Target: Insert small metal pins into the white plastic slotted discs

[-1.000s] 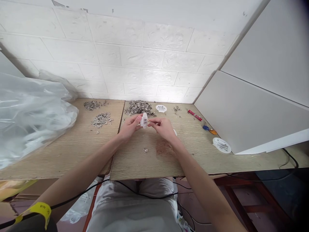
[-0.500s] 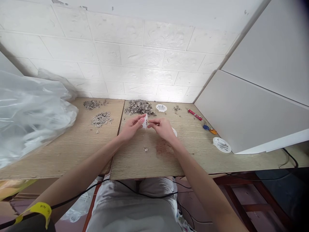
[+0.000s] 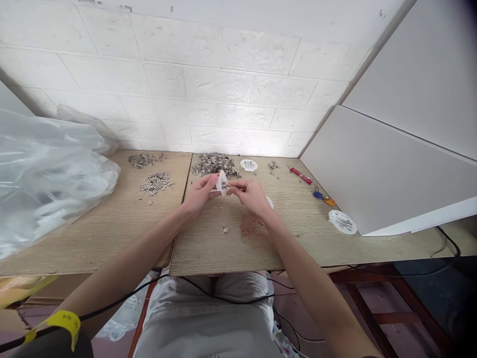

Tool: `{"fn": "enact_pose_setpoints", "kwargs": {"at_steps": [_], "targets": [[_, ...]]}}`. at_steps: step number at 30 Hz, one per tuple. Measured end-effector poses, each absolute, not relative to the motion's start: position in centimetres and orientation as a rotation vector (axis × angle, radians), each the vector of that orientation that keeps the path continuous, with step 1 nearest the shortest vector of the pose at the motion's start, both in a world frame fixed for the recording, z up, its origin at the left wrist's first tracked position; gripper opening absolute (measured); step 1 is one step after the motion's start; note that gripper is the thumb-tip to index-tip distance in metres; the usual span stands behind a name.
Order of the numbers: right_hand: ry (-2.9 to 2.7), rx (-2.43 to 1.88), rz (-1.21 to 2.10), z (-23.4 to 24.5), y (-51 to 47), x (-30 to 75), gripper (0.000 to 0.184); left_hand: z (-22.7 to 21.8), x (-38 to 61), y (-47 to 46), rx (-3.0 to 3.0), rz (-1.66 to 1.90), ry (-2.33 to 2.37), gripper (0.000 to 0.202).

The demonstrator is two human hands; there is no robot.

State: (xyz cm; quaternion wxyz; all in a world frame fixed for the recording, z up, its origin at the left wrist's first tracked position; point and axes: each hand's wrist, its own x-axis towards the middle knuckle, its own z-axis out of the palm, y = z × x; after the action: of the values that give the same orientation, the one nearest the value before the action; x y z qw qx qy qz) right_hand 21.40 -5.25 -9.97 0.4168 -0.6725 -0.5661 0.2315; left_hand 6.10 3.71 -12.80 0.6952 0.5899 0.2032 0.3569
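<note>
My left hand [image 3: 199, 194] grips a round white plastic disc [image 3: 222, 182] by its edge, tilted up so its slotted face turns to the right. The fingers of my right hand [image 3: 251, 194] are pinched close against that face, on something too small to make out. Below the hands, a small metal piece [image 3: 224, 230] lies on the table. Part of another white disc [image 3: 270, 202] shows behind my right wrist. Beyond the hands are a heap of small metal pieces [image 3: 215, 164] and a white slotted disc [image 3: 249, 165].
Two more piles of metal bits, one greyer [image 3: 141, 160] and one paler [image 3: 156, 183], lie on the left board beside a large clear plastic bag [image 3: 52, 179]. At right are a red object [image 3: 301, 175], keys [image 3: 323, 198], a white disc [image 3: 342, 222] and a grey-white panel [image 3: 402, 174].
My left hand has turned the disc, so more of its slotted face shows. My right fingers stay pinched beside it, nearly in the same place.
</note>
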Motion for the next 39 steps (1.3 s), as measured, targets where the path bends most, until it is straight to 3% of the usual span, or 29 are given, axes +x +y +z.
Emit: {"fn": "enact_pose_setpoints", "kwargs": {"at_steps": [39], "targets": [[-1.586,-1.721,0.516,-10.49,-5.11,21.64,0.033,-12.77,6.49,2.8,1.215,0.863,0.466,0.044]]}}
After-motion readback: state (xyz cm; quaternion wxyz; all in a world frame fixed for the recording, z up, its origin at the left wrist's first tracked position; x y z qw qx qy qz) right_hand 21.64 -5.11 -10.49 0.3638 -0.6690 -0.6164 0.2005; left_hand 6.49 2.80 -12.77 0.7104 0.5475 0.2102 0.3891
